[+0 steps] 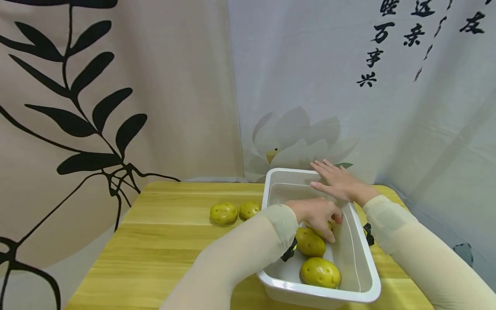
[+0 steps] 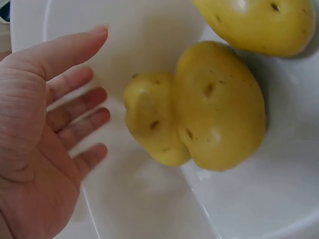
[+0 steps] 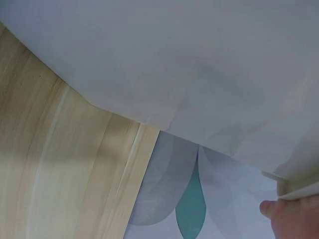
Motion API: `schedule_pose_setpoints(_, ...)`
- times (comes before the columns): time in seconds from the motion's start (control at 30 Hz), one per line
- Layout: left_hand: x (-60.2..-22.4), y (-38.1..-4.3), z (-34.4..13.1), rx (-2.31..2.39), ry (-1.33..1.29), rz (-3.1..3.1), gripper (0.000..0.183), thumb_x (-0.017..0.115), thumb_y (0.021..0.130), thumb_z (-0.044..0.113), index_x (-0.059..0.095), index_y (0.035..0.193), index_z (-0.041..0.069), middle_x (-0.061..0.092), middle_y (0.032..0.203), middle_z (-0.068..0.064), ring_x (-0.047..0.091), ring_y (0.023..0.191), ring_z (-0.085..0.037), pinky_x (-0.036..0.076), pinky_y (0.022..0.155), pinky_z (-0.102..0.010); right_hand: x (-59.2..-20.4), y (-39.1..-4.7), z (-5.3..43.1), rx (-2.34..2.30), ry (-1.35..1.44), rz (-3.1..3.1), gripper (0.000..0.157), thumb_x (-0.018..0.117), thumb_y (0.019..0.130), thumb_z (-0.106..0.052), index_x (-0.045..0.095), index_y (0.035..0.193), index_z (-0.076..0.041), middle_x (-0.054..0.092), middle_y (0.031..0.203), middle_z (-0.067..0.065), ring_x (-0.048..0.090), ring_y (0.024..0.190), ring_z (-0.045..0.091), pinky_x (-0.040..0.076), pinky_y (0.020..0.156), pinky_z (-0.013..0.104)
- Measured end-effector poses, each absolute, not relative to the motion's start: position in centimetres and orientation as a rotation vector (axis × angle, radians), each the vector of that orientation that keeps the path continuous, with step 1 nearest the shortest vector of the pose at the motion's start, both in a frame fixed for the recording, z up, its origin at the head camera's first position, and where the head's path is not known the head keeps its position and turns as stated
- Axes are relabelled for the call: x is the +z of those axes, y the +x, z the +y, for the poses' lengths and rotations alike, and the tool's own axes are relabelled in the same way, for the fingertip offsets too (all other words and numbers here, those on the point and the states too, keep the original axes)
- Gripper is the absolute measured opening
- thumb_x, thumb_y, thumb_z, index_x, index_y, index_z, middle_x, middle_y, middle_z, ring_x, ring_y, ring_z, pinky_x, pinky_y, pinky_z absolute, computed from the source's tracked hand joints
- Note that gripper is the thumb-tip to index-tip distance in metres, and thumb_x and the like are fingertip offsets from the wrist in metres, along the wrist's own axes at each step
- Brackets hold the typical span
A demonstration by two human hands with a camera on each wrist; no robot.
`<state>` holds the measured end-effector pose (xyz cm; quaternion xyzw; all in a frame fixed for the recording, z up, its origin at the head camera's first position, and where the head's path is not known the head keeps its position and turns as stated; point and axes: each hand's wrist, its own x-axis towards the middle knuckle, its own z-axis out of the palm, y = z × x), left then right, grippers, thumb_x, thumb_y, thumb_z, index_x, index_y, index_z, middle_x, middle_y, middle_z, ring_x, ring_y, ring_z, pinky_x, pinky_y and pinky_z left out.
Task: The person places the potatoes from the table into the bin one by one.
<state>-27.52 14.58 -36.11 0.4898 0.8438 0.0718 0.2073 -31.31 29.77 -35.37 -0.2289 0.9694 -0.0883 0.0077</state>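
In the head view, my left hand [image 1: 318, 216] reaches down inside a white plastic bin [image 1: 317, 294]. Under its fingers lies a partly covered potato [image 2: 155, 119], touching a larger potato [image 2: 222, 107]. A third potato [image 1: 320, 272] sits at the bin's near end. The left wrist view shows this hand with loosely bent fingers, a small gap away from the potatoes. My right hand [image 1: 336, 181] rests across the bin's far right corner, fingers extended past the rim and thumb over the inside. Only part of it shows in the right wrist view.
Two more potatoes, one rounder potato [image 1: 224, 213] and another potato [image 1: 249, 209], lie on the wooden table [image 1: 174, 241] left of the bin. Behind the table hangs a printed curtain [image 1: 186, 107] with leaves, a lotus and characters.
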Motion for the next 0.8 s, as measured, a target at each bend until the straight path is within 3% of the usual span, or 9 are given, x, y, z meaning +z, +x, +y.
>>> schedule_pose_setpoints(0.5,-34.7,-26.6,13.9,0.021,1.304,2.338,0.069,0.07,0.067,0.059,0.046,0.128,0.036,0.043,0.131,0.015,0.034,0.122,-0.005,0.028,0.1,-0.027,-35.2,-31.3,29.6,-0.263,-0.703,3.045,0.071,0.034,0.09,-0.06,0.011,0.147,-0.025,0.011,0.151,0.002,0.003,0.137,0.029,0.005,0.1,0.063)
schedule_pose_setpoints(0.8,-32.3,-25.0,13.3,0.027,1.313,2.257,0.07,0.071,0.069,0.056,0.044,0.13,0.036,0.041,0.132,0.017,0.036,0.12,-0.003,0.028,0.1,-0.026,-35.3,-31.3,29.7,-0.278,-0.701,3.042,0.073,0.035,0.09,-0.061,0.012,0.148,-0.024,0.01,0.151,0.003,0.003,0.137,0.028,0.004,0.1,0.063)
